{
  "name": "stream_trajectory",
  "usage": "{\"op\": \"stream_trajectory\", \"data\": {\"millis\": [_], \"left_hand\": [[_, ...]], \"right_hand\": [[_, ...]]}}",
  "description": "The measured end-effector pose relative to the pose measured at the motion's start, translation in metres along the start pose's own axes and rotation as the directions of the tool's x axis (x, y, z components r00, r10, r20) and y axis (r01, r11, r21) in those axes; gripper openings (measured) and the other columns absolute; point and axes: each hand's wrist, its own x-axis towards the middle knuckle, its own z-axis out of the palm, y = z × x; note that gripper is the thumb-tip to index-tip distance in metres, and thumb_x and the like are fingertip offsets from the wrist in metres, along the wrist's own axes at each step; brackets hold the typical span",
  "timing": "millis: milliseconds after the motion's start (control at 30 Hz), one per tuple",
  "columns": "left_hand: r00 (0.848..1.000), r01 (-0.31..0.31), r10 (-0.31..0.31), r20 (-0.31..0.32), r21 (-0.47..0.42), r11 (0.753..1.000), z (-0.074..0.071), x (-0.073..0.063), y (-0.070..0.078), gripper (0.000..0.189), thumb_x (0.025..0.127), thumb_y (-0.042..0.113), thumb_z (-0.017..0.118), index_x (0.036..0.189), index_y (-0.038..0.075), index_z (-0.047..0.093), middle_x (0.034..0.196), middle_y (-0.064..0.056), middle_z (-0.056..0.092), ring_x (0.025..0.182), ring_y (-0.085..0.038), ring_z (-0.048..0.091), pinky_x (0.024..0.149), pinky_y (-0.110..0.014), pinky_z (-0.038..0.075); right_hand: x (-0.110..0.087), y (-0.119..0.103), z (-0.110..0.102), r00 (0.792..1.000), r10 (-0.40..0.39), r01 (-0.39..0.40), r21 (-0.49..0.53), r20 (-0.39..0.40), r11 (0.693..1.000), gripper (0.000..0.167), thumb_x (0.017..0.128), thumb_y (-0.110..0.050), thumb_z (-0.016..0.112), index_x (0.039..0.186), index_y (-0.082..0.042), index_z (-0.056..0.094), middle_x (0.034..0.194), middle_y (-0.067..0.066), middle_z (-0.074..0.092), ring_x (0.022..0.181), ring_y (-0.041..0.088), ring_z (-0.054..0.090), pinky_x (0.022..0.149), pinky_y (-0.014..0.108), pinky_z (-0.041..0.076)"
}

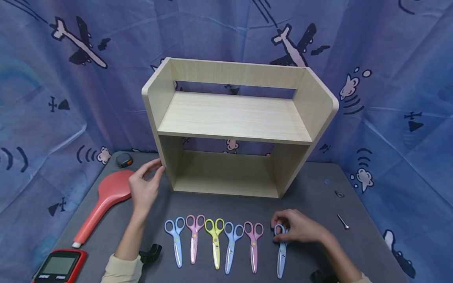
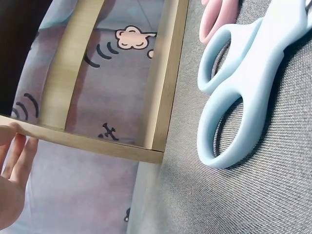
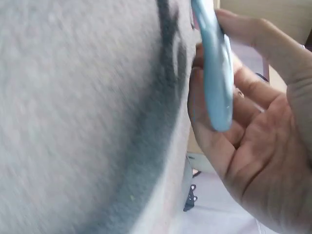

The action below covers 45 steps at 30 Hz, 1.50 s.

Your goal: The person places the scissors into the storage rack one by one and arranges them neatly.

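My right hand (image 1: 299, 227) holds a pair of blue scissors (image 1: 281, 259) by the handle loops, blades pointing toward me. In the right wrist view its fingers and thumb are around the scissors' blue handle (image 3: 217, 73), close above the cloth. My left hand (image 1: 146, 188) touches the left side panel of a pale wooden shelf unit (image 1: 226, 173) with its fingertips, low near the front edge. In the left wrist view those fingers (image 2: 22, 158) meet the panel's edge. To the left of the held pair lie blue scissors (image 1: 177, 243), pink scissors (image 1: 194, 236), yellow scissors (image 1: 216, 239) and others in a row.
Left on the grey table lie a red paddle-shaped tool (image 1: 113, 188), a red device with a screen (image 1: 60, 267) and a dark round object (image 1: 124, 160). On the right are a small metal piece (image 1: 339, 194) and a short metal rod (image 1: 343, 222). A blue patterned curtain (image 1: 219, 27) hangs behind.
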Motion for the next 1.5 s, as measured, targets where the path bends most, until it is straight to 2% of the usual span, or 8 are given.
{"op": "stream_trajectory", "data": {"millis": [233,433,800,1167,1267,1333,1433,1500], "left_hand": [[1.0,-0.003,0.003,0.0,-0.001,1.0,0.0,0.0,0.001,0.024,0.093,-0.003,0.082,0.118,-0.001,0.082,0.111,-0.025,0.081,0.095,0.009,0.073,0.08,-0.006,0.057],[1.0,-0.004,0.004,0.001,0.01,1.0,0.0,0.0,0.001,0.025,0.093,-0.003,0.082,0.118,-0.001,0.081,0.111,-0.024,0.081,0.096,0.008,0.073,0.08,-0.005,0.057],[1.0,0.002,-0.002,0.002,0.01,1.0,0.0,0.0,0.0,0.025,0.093,-0.005,0.081,0.118,-0.002,0.081,0.112,-0.025,0.081,0.095,0.009,0.073,0.079,-0.006,0.058],[1.0,0.003,-0.003,0.007,0.009,1.0,0.0,0.0,0.001,0.025,0.094,-0.004,0.081,0.118,-0.001,0.081,0.112,-0.024,0.081,0.095,0.008,0.073,0.08,-0.008,0.059],[1.0,0.005,-0.005,0.01,0.014,1.0,0.0,0.0,0.0,0.025,0.094,-0.003,0.081,0.119,0.0,0.081,0.112,-0.023,0.081,0.095,0.009,0.073,0.08,-0.009,0.06],[1.0,0.005,-0.005,0.011,0.015,1.0,0.0,0.0,0.0,0.025,0.094,-0.003,0.081,0.119,0.0,0.081,0.113,-0.023,0.082,0.096,0.009,0.073,0.081,-0.009,0.06],[1.0,0.005,-0.005,0.013,0.021,1.0,0.0,-0.001,-0.001,0.025,0.094,-0.004,0.081,0.119,0.0,0.081,0.113,-0.022,0.082,0.096,0.009,0.073,0.081,-0.009,0.06],[1.0,0.004,-0.004,0.012,0.024,1.0,0.0,-0.001,0.0,0.025,0.094,-0.003,0.081,0.119,0.0,0.081,0.113,-0.022,0.082,0.096,0.009,0.073,0.081,-0.008,0.059]], "right_hand": [[-0.013,-0.004,-0.015,0.993,0.029,-0.042,0.11,0.117,0.993,0.017,0.095,-0.011,0.081,0.111,-0.004,0.078,0.091,0.001,0.074,0.068,0.0,0.058,0.058,0.017,0.047],[-0.024,-0.005,-0.023,0.977,0.037,-0.082,0.209,0.209,0.974,0.021,0.097,-0.01,0.079,0.114,0.002,0.077,0.094,0.002,0.08,0.067,0.001,0.068,0.06,0.022,0.061],[-0.038,-0.014,-0.034,0.956,-0.148,0.06,0.327,0.254,0.943,0.019,0.099,0.0,0.073,0.117,0.006,0.078,0.098,0.033,0.076,0.071,-0.007,0.064,0.062,0.012,0.055],[-0.041,-0.04,-0.029,0.979,-0.113,0.017,0.484,0.17,0.875,0.026,0.1,0.005,0.068,0.126,0.005,0.075,0.107,0.004,0.084,0.072,-0.001,0.062,0.054,0.021,0.046],[-0.039,-0.048,-0.026,0.981,-0.133,0.039,0.532,0.14,0.846,0.028,0.1,0.005,0.068,0.128,0.005,0.074,0.119,0.009,0.083,0.082,0.0,0.071,0.066,0.019,0.057],[-0.038,-0.053,-0.024,0.985,-0.122,0.029,0.573,0.125,0.819,0.029,0.1,0.005,0.068,0.129,0.002,0.074,0.125,0.01,0.082,0.091,0.003,0.076,0.084,0.019,0.063],[-0.037,-0.062,-0.022,0.986,-0.133,0.04,0.628,0.102,0.777,0.033,0.1,0.007,0.068,0.131,-0.001,0.074,0.134,0.011,0.079,0.106,0.009,0.079,0.1,0.028,0.064],[-0.036,-0.068,-0.022,0.982,-0.173,0.086,0.637,0.076,0.766,0.035,0.1,0.008,0.066,0.133,0.0,0.073,0.137,0.012,0.077,0.11,0.013,0.08,0.102,0.031,0.063]]}}
